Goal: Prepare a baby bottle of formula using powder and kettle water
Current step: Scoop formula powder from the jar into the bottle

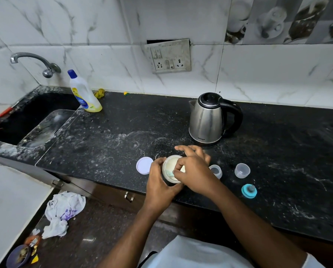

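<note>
The tub (pixel 170 167) of powder sits at the counter's (pixel 103 136) near edge, its lid (pixel 144 165) off at 9 o'clock. Left hand (pixel 159 180) fingers are clamped round the tub; right hand (pixel 194 171) fingers pinch a pale blue scoop (pixel 171 173) inside it. Keep the tub steady, lift a level scoopful, and carry it low to the bottle (pixel 216 171), open at 3 o'clock; kettle (pixel 210 120) waits at 1 o'clock
</note>
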`<state>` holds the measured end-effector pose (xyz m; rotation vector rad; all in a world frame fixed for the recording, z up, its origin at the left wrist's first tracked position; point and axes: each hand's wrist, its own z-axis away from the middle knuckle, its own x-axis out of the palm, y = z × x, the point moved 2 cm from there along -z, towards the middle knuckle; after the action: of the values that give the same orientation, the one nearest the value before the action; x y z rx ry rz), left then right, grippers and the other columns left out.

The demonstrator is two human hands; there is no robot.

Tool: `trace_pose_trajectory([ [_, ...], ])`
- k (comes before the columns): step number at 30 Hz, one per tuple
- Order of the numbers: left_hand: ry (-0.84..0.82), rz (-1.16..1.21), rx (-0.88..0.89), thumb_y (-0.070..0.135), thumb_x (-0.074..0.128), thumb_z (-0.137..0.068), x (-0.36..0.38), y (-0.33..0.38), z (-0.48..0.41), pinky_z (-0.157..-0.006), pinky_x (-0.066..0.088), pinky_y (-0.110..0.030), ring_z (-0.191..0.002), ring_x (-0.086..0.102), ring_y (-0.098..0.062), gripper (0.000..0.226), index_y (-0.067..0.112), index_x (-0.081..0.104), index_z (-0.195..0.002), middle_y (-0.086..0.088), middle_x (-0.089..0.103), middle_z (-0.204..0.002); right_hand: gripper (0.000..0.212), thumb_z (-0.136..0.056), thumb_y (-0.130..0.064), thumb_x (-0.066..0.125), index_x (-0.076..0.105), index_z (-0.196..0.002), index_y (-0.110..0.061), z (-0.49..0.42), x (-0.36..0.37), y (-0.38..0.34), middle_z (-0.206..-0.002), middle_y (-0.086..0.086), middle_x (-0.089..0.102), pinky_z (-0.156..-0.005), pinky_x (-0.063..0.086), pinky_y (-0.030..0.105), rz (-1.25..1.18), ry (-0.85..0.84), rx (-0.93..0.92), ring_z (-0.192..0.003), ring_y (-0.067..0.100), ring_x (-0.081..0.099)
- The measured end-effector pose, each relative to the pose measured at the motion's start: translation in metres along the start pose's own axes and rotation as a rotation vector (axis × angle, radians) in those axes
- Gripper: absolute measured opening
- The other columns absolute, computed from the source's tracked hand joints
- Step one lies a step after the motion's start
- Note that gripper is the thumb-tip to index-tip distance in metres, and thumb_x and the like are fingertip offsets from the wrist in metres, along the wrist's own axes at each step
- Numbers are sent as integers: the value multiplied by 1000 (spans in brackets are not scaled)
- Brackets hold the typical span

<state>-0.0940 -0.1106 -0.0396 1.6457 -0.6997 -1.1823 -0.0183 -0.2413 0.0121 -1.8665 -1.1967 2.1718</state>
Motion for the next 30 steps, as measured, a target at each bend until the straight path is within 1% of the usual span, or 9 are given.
trace_pose_trajectory([
  [3, 2, 6, 1, 43, 95, -62, 0, 0, 0, -100, 52, -26, -122, 63, -5, 93, 24, 47, -139, 10, 62, -133, 9, -84, -28, 75, 77, -77, -23, -2, -2, 4, -156, -22, 43, -93, 9, 26, -59, 50, 32, -142, 13, 26],
  [9, -3, -42, 3, 48, 93, -61, -1, -1, -3, -101, 53, -29, -122, 61, -3, 95, 24, 46, -140, 11, 60, -133, 12, -87, -31, 74, 78, -79, -23, -4, 5, 7, -158, -21, 42, -97, 10, 29, 11, 34, 29, -143, 15, 25],
  [12, 7, -66, -1, 45, 95, -62, 0, -6, -7, -102, 54, -37, -123, 61, -6, 95, 26, 45, -140, 10, 60, -134, 11, -87, -30, 74, 80, -80, -24, -6, 5, 14, -154, -25, 45, -99, 12, 31, -132, -14, 95, -141, 9, 27],
  [16, 28, -106, 1, 43, 96, -62, -3, -14, -12, -105, 52, -44, -126, 60, -12, 94, 27, 45, -139, 9, 59, -134, 10, -76, -37, 77, 80, -74, -27, -12, 2, 29, -136, -29, 54, -116, 32, 46, -455, 8, 198, -134, 7, 45],
  [20, 37, -123, 1, 44, 95, -61, -5, -18, -15, -105, 52, -46, -126, 59, -13, 93, 30, 44, -138, 10, 58, -133, 8, -86, -5, 78, 81, -79, -9, -13, -3, 35, -136, -6, 59, -116, 43, 44, -747, 23, 282, -119, -1, 57],
  [24, 39, -106, 6, 43, 95, -61, -6, -19, -18, -105, 52, -45, -124, 59, -11, 91, 28, 46, -136, 12, 58, -131, 15, -88, -1, 74, 80, -79, -12, -11, -15, 38, -136, 3, 61, -110, 43, 33, -783, 45, 318, -119, 7, 59],
  [26, 34, -105, 6, 43, 95, -62, -6, -19, -19, -106, 51, -44, -124, 59, -11, 91, 28, 46, -137, 13, 58, -132, 13, -85, -11, 77, 80, -75, -19, -12, -17, 42, -135, -2, 62, -113, 42, 39, -728, 82, 337, -122, 10, 58],
  [28, 21, -122, 13, 42, 95, -62, -5, -19, -20, -107, 50, -42, -125, 57, -11, 91, 30, 45, -137, 14, 57, -132, 11, -74, -35, 77, 80, -70, -25, -12, -16, 44, -130, -16, 61, -115, 40, 51, -626, 99, 356, -124, 10, 58],
  [30, 17, -125, 18, 40, 96, -62, -4, -18, -20, -106, 50, -39, -124, 57, -8, 90, 32, 45, -136, 14, 57, -131, 10, -71, -37, 78, 80, -69, -27, -12, -14, 47, -127, -19, 61, -113, 41, 54, -629, 99, 376, -123, 10, 59],
])
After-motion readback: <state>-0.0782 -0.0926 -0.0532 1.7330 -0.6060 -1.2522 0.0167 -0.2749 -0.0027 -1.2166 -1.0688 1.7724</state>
